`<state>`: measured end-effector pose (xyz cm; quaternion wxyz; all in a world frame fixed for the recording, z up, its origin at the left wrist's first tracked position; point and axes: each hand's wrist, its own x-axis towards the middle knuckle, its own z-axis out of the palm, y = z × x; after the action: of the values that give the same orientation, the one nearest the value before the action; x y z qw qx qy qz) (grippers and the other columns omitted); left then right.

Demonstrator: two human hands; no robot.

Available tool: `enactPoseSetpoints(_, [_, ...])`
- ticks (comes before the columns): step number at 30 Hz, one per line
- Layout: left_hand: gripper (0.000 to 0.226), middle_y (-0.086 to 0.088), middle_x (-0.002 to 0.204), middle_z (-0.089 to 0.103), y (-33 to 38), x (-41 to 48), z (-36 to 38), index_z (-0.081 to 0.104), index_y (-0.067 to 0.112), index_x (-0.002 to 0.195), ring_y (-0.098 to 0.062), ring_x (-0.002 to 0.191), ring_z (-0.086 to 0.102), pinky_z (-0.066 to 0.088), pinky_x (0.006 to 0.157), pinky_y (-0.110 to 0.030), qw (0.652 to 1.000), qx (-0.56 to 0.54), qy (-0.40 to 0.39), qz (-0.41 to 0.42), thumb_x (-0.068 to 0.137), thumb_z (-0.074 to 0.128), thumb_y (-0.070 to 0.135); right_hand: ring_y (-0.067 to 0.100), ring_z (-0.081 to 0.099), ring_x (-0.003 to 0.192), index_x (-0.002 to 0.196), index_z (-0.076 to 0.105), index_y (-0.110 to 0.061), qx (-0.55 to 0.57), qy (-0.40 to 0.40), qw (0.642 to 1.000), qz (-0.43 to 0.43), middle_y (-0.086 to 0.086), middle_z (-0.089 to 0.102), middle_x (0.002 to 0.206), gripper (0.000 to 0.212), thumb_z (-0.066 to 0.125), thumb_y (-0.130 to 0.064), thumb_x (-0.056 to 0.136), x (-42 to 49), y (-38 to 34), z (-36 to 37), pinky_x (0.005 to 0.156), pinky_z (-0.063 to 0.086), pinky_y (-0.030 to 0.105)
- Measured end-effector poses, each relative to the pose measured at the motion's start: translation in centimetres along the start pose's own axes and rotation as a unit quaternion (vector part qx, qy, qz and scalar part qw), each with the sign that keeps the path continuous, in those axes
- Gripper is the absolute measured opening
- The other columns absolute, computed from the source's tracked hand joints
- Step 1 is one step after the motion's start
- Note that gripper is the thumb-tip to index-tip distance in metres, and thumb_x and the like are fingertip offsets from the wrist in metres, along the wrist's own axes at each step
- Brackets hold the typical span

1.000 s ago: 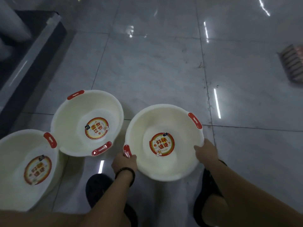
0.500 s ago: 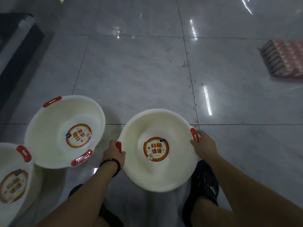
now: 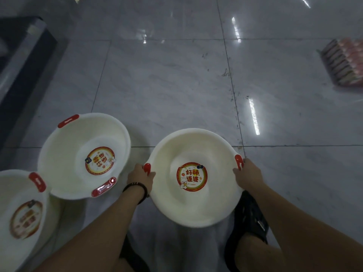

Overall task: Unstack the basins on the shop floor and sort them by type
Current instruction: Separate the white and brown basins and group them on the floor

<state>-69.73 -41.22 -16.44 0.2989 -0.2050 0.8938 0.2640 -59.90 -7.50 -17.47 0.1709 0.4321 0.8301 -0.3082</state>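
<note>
— While the cream basin [image 3: 196, 211] sits at lower centre of the frame, how is it held?
— Left hand [image 3: 140, 178] grips the rim at the left red handle [image 3: 147, 168]; right hand [image 3: 248, 176] grips the rim at the right red handle [image 3: 239, 161]. Fingers of both curl round the edge. A dark wristband [image 3: 137, 187] circles the left wrist. A round red-and-yellow sticker [image 3: 192, 176] marks the basin's bottom.
— Where are the other basins?
— A second basin [image 3: 64, 154], tilted, lies at left of centre, apart from the held one. Its rim meets a third basin [image 3: 11, 193] at the lower left edge. Both carry red handles and similar stickers.
— And the surroundings?
— Glossy grey floor tiles [image 3: 167, 85] fill the frame. Stacked boxes [image 3: 345, 63] lie at upper right, a dark shelf base [image 3: 23, 61] at upper left. A black shoe [image 3: 251, 216] shows beneath the held basin's right side.
</note>
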Motion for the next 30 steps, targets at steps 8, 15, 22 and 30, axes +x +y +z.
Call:
enactPoseSetpoints(8, [0.06, -0.012, 0.11, 0.07, 3.6, -9.0, -11.5, 0.063, 0.013, 0.127, -0.027, 0.087, 0.074, 0.063, 0.083, -0.041, 0.951, 0.265, -0.16, 0.024, 0.097, 0.046, 0.062, 0.029, 0.059, 0.106, 0.133, 0.055, -0.012, 0.057, 0.126, 0.982, -0.128, 0.014, 0.059, 0.124, 0.042, 0.06, -0.029, 0.096, -6.7, -10.7, 3.2, 0.094, 0.053, 0.045])
enactPoseSetpoints(15, [0.06, -0.005, 0.153, 0.05, -1.5, -15.6, -23.7, 0.049, 0.022, 0.15, -0.027, 0.133, 0.051, 0.043, 0.11, -0.039, 0.945, 0.305, -0.062, 0.098, 0.101, 0.048, 0.057, 0.027, 0.076, 0.078, 0.105, 0.069, -0.015, 0.251, -0.195, 0.939, -0.13, 0.007, 0.075, 0.088, 0.014, 0.062, -0.019, 0.094, -18.7, -22.2, 14.2, 0.076, 0.066, 0.048])
enactPoseSetpoints(22, [0.057, -0.01, 0.133, 0.059, -5.9, -12.2, -27.2, 0.049, 0.016, 0.148, -0.024, 0.109, 0.058, 0.049, 0.106, -0.039, 0.933, 0.329, -0.14, -0.048, 0.105, 0.041, 0.053, 0.023, 0.067, 0.086, 0.109, 0.057, -0.012, 0.25, -0.237, 0.938, -0.033, 0.004, 0.068, 0.096, 0.028, 0.076, -0.027, 0.094, -19.7, -24.1, 21.6, 0.077, 0.063, 0.04])
enactPoseSetpoints(30, [0.062, -0.017, 0.145, 0.053, -6.2, -9.5, -27.4, 0.037, 0.012, 0.155, -0.032, 0.125, 0.058, 0.049, 0.105, -0.043, 0.971, 0.207, -0.114, -0.04, 0.107, 0.04, 0.051, 0.032, 0.078, 0.089, 0.115, 0.065, -0.004, 0.341, -0.353, 0.869, 0.057, 0.015, 0.079, 0.101, 0.039, 0.082, -0.031, 0.091, -16.6, -28.4, 22.2, 0.074, 0.065, 0.044])
